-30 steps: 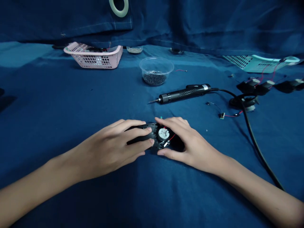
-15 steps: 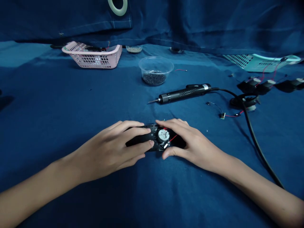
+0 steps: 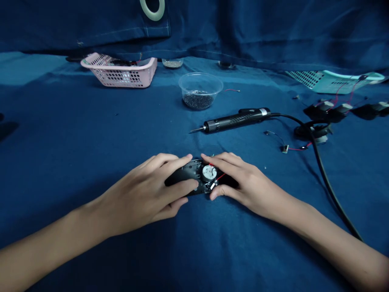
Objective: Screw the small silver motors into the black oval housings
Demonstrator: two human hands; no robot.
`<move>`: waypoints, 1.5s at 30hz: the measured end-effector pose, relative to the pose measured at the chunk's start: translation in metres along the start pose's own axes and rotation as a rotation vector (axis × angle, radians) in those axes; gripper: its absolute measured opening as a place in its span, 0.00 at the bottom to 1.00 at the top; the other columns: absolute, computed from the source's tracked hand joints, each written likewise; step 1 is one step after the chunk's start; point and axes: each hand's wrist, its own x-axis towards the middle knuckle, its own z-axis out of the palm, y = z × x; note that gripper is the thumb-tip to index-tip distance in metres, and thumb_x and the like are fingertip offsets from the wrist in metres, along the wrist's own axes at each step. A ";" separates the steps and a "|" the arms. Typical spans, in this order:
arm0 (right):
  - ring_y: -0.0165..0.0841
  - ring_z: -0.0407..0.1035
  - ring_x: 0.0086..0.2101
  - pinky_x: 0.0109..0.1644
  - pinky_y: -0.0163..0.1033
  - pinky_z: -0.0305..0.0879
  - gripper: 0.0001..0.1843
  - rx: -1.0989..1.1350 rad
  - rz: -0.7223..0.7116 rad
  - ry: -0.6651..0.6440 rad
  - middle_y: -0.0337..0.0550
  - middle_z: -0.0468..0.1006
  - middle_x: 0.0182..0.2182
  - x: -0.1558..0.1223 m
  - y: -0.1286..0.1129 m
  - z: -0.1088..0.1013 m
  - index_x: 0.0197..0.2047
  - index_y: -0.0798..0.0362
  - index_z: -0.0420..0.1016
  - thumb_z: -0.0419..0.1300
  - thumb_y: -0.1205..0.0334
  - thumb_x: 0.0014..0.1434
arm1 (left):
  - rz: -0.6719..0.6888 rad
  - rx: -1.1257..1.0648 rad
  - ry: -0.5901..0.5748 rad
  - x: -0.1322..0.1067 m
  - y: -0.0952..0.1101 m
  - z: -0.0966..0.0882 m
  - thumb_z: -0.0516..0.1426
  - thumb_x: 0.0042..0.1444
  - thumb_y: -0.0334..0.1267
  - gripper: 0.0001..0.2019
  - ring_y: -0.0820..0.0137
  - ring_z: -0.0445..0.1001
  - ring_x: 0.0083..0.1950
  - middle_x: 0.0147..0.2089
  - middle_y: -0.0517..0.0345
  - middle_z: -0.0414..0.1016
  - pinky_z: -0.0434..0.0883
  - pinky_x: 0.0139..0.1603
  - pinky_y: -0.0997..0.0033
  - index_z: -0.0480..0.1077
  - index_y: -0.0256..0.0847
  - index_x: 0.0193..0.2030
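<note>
A small black device (image 3: pixel 203 177) with a round silver motor and red wires lies on the blue cloth (image 3: pixel 91 134) at the middle. My left hand (image 3: pixel 152 190) grips its left end, fingers wrapped over and under it. From the other side my right hand (image 3: pixel 243 182) holds the right end, forefinger over the top edge and thumb at the near edge. Most of the device's body is hidden under both hands.
A black electric screwdriver (image 3: pixel 234 119) lies behind the hands; its cable (image 3: pixel 325 174) runs to the right front. A clear bowl of dark screws (image 3: pixel 199 90) and a pink basket (image 3: pixel 120 71) stand further back. A teal tray (image 3: pixel 331 80) and several black parts (image 3: pixel 331 111) sit at the right.
Both hands have closed in a little on the device; the right thumb has moved in toward the motor. The device stays on the cloth.
</note>
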 end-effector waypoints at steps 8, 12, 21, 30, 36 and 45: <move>0.40 0.67 0.53 0.61 0.49 0.67 0.39 -0.018 -0.002 0.004 0.54 0.73 0.53 0.001 0.001 0.001 0.67 0.58 0.64 0.62 0.46 0.60 | -0.011 -0.030 0.023 -0.002 0.001 0.002 0.56 0.64 0.32 0.16 0.55 0.66 0.61 0.63 0.46 0.64 0.72 0.57 0.50 0.68 0.42 0.58; 0.41 0.68 0.53 0.59 0.50 0.69 0.38 -0.013 0.000 0.003 0.52 0.73 0.54 0.001 0.001 -0.001 0.67 0.55 0.65 0.61 0.43 0.59 | -0.031 -0.023 0.047 -0.003 0.005 0.003 0.57 0.63 0.32 0.16 0.54 0.66 0.62 0.64 0.44 0.63 0.72 0.58 0.48 0.69 0.42 0.58; 0.43 0.68 0.55 0.59 0.53 0.70 0.40 -0.023 0.015 -0.010 0.52 0.73 0.55 0.000 0.002 0.000 0.70 0.49 0.60 0.59 0.40 0.60 | -0.090 -0.113 0.017 -0.005 0.002 0.006 0.55 0.65 0.33 0.15 0.57 0.64 0.63 0.66 0.47 0.62 0.70 0.60 0.50 0.69 0.44 0.58; 0.40 0.67 0.54 0.59 0.48 0.68 0.36 0.029 0.005 0.001 0.50 0.73 0.54 0.001 0.001 -0.001 0.64 0.52 0.66 0.61 0.41 0.59 | -0.090 -0.125 0.029 -0.005 0.004 0.003 0.56 0.65 0.34 0.16 0.58 0.65 0.63 0.64 0.48 0.63 0.69 0.62 0.52 0.69 0.45 0.59; 0.41 0.68 0.54 0.58 0.49 0.69 0.36 0.037 0.011 0.016 0.50 0.74 0.54 0.001 0.003 0.000 0.63 0.51 0.66 0.61 0.41 0.58 | -0.089 -0.172 -0.031 -0.004 0.000 0.000 0.55 0.66 0.35 0.17 0.62 0.61 0.65 0.66 0.52 0.62 0.67 0.65 0.56 0.68 0.47 0.61; 0.42 0.69 0.54 0.58 0.50 0.70 0.35 0.026 0.003 0.033 0.51 0.75 0.53 0.001 0.002 0.000 0.63 0.51 0.67 0.62 0.42 0.58 | -0.101 -0.219 -0.083 -0.004 -0.006 -0.002 0.54 0.68 0.36 0.17 0.63 0.61 0.66 0.68 0.55 0.61 0.68 0.63 0.59 0.67 0.50 0.62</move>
